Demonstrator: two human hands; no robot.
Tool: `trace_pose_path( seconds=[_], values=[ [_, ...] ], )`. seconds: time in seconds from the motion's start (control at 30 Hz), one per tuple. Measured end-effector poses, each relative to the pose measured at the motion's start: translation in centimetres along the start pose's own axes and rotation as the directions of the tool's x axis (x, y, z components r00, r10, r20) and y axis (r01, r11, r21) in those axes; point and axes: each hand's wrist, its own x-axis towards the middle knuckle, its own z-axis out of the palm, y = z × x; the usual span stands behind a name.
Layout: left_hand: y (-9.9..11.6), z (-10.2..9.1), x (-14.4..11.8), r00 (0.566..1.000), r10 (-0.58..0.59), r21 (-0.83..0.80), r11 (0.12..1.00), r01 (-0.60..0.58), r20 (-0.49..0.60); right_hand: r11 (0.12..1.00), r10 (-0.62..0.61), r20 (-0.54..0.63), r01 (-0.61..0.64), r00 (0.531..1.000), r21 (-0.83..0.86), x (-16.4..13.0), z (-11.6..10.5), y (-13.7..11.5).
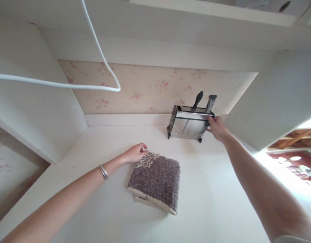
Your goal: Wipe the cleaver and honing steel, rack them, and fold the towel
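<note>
White counter [211,189] — folded towel [155,180], knife rack [189,123]

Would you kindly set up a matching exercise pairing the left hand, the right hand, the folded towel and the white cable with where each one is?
Things:
1. left hand
2. right hand
3. folded towel
4. white cable

Places:
A. hanging in a loop above the counter
B. gripping the right end of the metal knife holder
C. lying on the white counter, nearer than the knife holder
D. resting on the towel's far left corner

Pairs: 1-D, 2-B, 3-C, 4-A
</note>
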Motion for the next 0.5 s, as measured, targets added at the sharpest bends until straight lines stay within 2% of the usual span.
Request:
trace_pose_path(
  seconds=[0.1,0.23,0.3,0.4,0.5],
  values=[
    [0.0,-0.6,2.3,0.984,0.103,0.101,0.991,-0.089,-0.147,0.997,-0.040,0.067,0.036,0.997,0.063,-0.8,1.3,0.0],
    [0.9,-2.0,4.0,0.971,0.068,0.027,0.998,-0.064,-0.231,0.994,-0.074,0.136,0.062,0.988,0.091,-2.2,3.5,-0.9],
    [1.9,-2.7,4.4,0.961,0.058,-0.031,0.997,-0.069,-0.271,0.992,-0.084,0.178,0.066,0.980,0.107,-3.3,5.1,-1.8],
    [3.5,-3.7,4.3,0.940,0.105,-0.050,0.990,-0.128,-0.326,0.990,-0.094,0.247,0.063,0.965,0.129,-5.0,7.7,-3.2],
    [5.1,-5.4,4.0,0.890,0.179,0.006,0.981,-0.194,-0.420,0.988,-0.097,0.311,0.055,0.945,0.143,-6.8,10.5,-4.5]
  ],
)
